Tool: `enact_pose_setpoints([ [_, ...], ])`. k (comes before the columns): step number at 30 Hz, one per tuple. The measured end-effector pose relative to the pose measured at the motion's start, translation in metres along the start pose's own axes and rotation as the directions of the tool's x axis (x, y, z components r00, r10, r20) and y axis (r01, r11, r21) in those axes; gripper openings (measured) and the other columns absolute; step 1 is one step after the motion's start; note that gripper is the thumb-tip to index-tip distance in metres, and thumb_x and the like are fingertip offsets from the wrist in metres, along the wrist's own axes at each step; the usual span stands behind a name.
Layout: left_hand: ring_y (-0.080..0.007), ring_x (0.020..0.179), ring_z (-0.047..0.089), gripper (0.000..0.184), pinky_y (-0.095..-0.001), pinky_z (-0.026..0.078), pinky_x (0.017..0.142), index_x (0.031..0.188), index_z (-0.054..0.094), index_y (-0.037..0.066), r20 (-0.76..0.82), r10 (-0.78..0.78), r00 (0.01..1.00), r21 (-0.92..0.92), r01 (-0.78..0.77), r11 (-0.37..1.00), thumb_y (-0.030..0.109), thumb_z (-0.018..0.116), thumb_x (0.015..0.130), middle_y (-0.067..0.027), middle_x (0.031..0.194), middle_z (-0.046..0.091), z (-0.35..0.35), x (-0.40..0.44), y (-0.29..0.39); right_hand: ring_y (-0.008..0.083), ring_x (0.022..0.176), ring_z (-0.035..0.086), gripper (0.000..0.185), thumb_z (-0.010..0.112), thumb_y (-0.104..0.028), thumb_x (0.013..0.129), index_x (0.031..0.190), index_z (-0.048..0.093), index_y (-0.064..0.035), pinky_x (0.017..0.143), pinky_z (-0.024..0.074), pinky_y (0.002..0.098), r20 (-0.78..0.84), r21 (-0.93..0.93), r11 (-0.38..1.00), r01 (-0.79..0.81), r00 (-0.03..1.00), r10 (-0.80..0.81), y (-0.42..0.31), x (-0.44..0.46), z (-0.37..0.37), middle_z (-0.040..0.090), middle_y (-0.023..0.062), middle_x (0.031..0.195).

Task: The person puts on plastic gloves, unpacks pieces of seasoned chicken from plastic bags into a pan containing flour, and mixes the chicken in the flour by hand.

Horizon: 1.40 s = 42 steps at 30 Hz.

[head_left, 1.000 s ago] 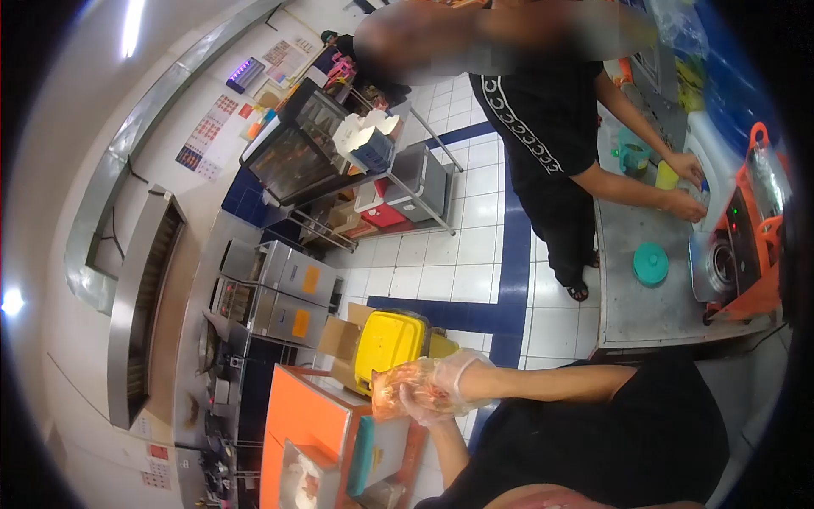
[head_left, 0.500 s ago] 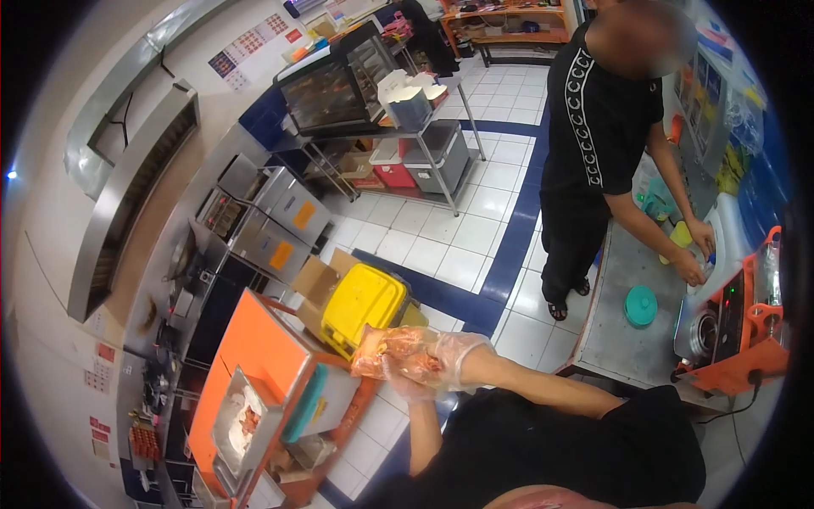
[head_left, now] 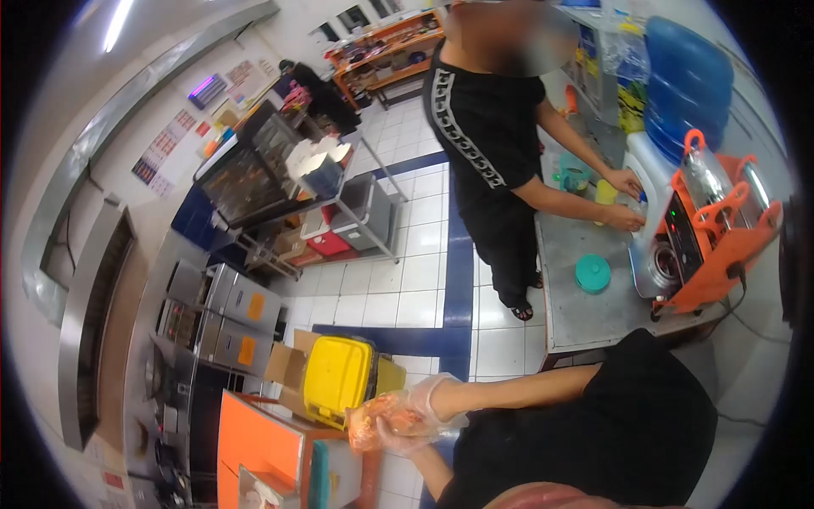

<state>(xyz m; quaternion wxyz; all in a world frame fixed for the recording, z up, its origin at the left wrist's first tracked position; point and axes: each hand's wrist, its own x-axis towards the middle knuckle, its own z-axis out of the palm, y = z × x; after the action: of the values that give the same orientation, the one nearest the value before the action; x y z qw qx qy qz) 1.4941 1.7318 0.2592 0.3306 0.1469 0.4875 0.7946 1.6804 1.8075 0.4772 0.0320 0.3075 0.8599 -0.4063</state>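
Observation:
A clear plastic bag with orange-red food pieces (head_left: 373, 422) is in front of my body, low in the view. My left hand (head_left: 402, 436), in a thin clear glove, comes up from below with its fingers wrapped round the bag. From the right reaches my right hand (head_left: 437, 405), at the bag's near end, under loose clear plastic; its fingers are hidden among the plastic and food. The two hands are close together. Just beyond them stands a bin with a yellow lid (head_left: 337, 373).
An orange-topped table (head_left: 259, 445) bears a metal tray (head_left: 259, 490) at the lower left. On the right, a co-worker (head_left: 487, 127) reaches over a metal counter (head_left: 585, 314) holding a teal lid (head_left: 593, 272) and an orange-and-black machine (head_left: 708, 237). Tiled floor (head_left: 415, 254) lies between.
The whole view has tilted and swung, bringing more of the right side into sight. Both my hands remain together at the food bag. The co-worker's hands stay over the counter.

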Motion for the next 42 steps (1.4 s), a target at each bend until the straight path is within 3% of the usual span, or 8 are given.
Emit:
enact_pose_setpoints([
  [2,-0.0355,0.138,0.048,0.071,-0.0515,0.039,0.118,0.147,0.050,0.004,0.127,-0.305,0.944,-0.353,0.331,0.875,0.038,0.073,0.089,-0.0169,0.145,0.053,0.005,0.001,0.010,0.0361,0.083,0.073,0.033,0.072,-0.034,0.084,0.103,0.074,-0.0070,0.067,0.0565,0.0450,-0.129,-0.078,0.993,0.084,0.987,-0.094,0.023,0.006,0.022,0.074,0.0175,0.090],
  [9,-0.0353,0.139,0.048,0.072,-0.0497,0.038,0.118,0.148,0.050,0.006,0.129,-0.375,0.918,-0.264,0.396,0.879,0.040,0.073,0.089,-0.0152,0.149,0.051,0.028,-0.011,0.009,0.0307,0.097,0.074,0.040,0.070,-0.027,0.087,0.123,0.073,-0.0099,0.082,0.0583,0.0404,-0.161,0.011,0.998,-0.062,0.985,0.063,0.046,0.027,0.055,0.076,0.0123,0.109],
  [11,-0.0354,0.140,0.047,0.074,-0.0501,0.037,0.119,0.149,0.049,0.006,0.183,-0.462,0.868,-0.283,0.496,0.821,0.043,0.072,0.089,-0.0151,0.150,0.052,0.012,0.006,-0.014,0.0357,0.086,0.075,0.031,0.072,-0.027,0.082,0.101,0.076,-0.0031,0.069,0.0590,0.0461,-0.376,0.037,0.996,-0.085,0.922,0.093,0.052,0.037,0.069,0.076,0.0190,0.095],
  [15,-0.0351,0.141,0.047,0.074,-0.0496,0.037,0.120,0.149,0.050,0.006,0.119,-0.355,0.927,-0.039,0.362,0.932,0.045,0.072,0.090,-0.0151,0.151,0.052,0.028,-0.021,-0.003,0.0352,0.086,0.075,0.028,0.071,-0.026,0.082,0.098,0.077,-0.0027,0.070,0.0592,0.0456,-0.374,0.074,0.984,-0.165,0.910,0.180,0.032,0.015,0.054,0.076,0.0198,0.096],
  [27,-0.0345,0.138,0.050,0.072,-0.0481,0.038,0.118,0.148,0.051,0.004,0.246,-0.414,0.876,-0.220,0.467,0.857,0.042,0.070,0.091,-0.0154,0.148,0.055,0.001,-0.006,-0.019,0.0362,0.081,0.074,0.027,0.074,-0.026,0.077,0.090,0.076,-0.0017,0.069,0.0585,0.0452,-0.417,-0.141,0.987,0.077,0.900,-0.130,0.064,0.035,0.083,0.075,0.0190,0.086],
  [30,-0.0340,0.138,0.049,0.071,-0.0479,0.038,0.118,0.147,0.052,0.005,0.019,-0.241,0.970,0.131,0.236,0.963,0.041,0.072,0.090,-0.0151,0.147,0.055,0.031,-0.030,0.011,0.0363,0.080,0.074,0.027,0.074,-0.026,0.076,0.089,0.075,-0.0021,0.069,0.0583,0.0453,-0.404,-0.121,0.989,0.090,0.905,-0.132,0.059,0.032,0.081,0.075,0.0191,0.085],
  [32,-0.0338,0.138,0.049,0.071,-0.0473,0.039,0.117,0.146,0.052,0.005,0.205,-0.424,0.882,-0.239,0.465,0.852,0.041,0.073,0.089,-0.0150,0.147,0.054,0.010,-0.008,0.001,0.0364,0.080,0.074,0.027,0.074,-0.026,0.076,0.088,0.075,-0.0024,0.068,0.0582,0.0453,-0.388,-0.121,0.988,0.094,0.912,-0.134,0.056,0.030,0.078,0.074,0.0192,0.084],
  [42,-0.0337,0.135,0.051,0.068,-0.0482,0.042,0.114,0.146,0.053,0.010,0.197,-0.327,0.924,-0.194,0.364,0.911,0.039,0.074,0.088,-0.0146,0.144,0.055,-0.012,0.005,-0.011,0.0372,0.076,0.072,0.027,0.075,-0.029,0.072,0.084,0.074,-0.0047,0.067,0.0567,0.0461,-0.487,0.001,0.974,0.225,0.851,-0.196,0.051,0.014,0.068,0.073,0.0200,0.080],
])
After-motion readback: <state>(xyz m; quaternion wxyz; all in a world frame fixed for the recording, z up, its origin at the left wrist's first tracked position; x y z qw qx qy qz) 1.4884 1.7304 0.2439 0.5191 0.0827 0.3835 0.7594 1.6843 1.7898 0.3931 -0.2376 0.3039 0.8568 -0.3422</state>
